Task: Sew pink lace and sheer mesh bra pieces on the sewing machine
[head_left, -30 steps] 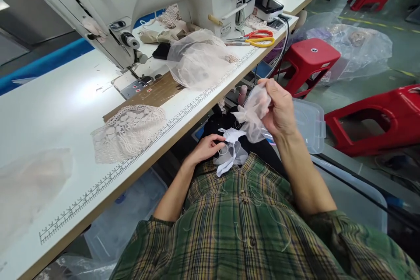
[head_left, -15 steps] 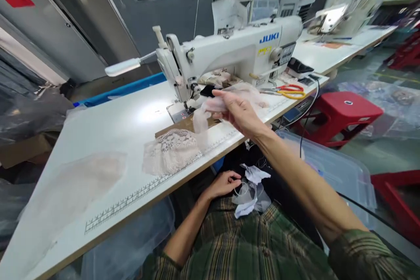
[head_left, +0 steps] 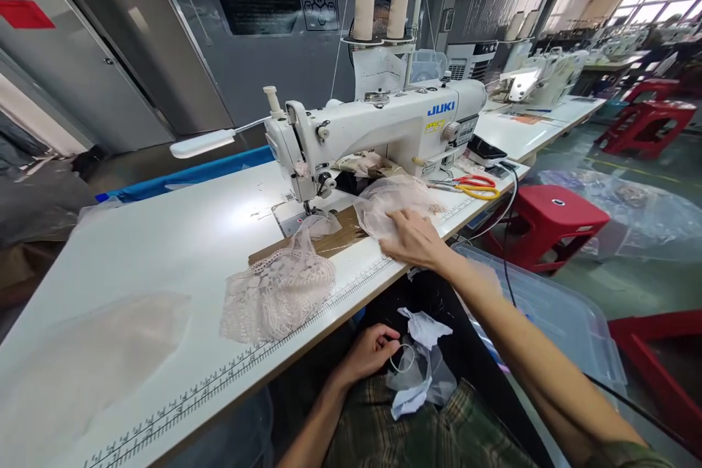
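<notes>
My right hand rests at the table's front edge, its fingers bent onto a piece of sheer pale fabric right of the needle. My left hand lies in my lap with its fingers curled. Whatever it holds, if anything, is hidden; a thin white loop touches or nearly touches its fingertips. A sheer pale piece with lace lies bunched in front of the presser foot, one end reaching towards it. Beneath the fabric is a brown strip. The white sewing machine stands behind.
Scissors with red and yellow handles and a dark phone-like object lie at the right. Another sheer piece lies at the left. White scraps sit on my lap. A red stool and clear bin stand right.
My right hand has lowered from above the table onto the fabric at the right. The sheer end it held up now lies down by the presser foot. My left hand stays in my lap.
</notes>
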`<action>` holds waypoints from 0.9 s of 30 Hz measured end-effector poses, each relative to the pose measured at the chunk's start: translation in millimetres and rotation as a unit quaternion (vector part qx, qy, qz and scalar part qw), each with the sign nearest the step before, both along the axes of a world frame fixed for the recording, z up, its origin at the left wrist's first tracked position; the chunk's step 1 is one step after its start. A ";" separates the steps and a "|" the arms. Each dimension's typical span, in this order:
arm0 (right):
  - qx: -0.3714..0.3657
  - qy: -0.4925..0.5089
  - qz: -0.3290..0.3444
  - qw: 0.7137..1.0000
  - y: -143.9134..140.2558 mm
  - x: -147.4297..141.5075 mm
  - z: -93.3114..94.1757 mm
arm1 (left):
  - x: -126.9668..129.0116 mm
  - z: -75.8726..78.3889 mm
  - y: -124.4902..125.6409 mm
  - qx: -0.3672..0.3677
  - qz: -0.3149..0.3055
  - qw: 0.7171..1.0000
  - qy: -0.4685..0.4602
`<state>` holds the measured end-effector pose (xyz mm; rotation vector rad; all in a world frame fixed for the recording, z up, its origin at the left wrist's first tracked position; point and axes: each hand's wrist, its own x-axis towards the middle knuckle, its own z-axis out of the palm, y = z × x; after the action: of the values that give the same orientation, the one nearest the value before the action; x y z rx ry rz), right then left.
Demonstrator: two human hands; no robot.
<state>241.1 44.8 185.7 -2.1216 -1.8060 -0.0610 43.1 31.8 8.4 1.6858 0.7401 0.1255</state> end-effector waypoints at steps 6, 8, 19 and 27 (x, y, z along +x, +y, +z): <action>0.003 0.040 -0.039 0.998 12.2 11.8 -3.1 | -2.2 1.1 0.1 -0.032 0.016 0.999 -0.021; 0.041 0.132 -0.025 0.990 13.4 21.4 -4.8 | -2.1 0.6 0.1 -0.041 0.019 0.999 -0.030; 0.482 0.605 -0.064 0.631 -0.6 42.8 17.5 | 6.3 47.7 -5.0 -0.044 0.001 0.980 -0.193; 0.096 0.753 0.052 0.649 -110.1 -46.6 -12.6 | 24.2 110.6 -31.2 -0.152 0.041 0.902 -0.403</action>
<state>194.6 -65.3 173.1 -1.0218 -0.7170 1.1238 67.3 0.5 119.0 1.1441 0.1799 0.6876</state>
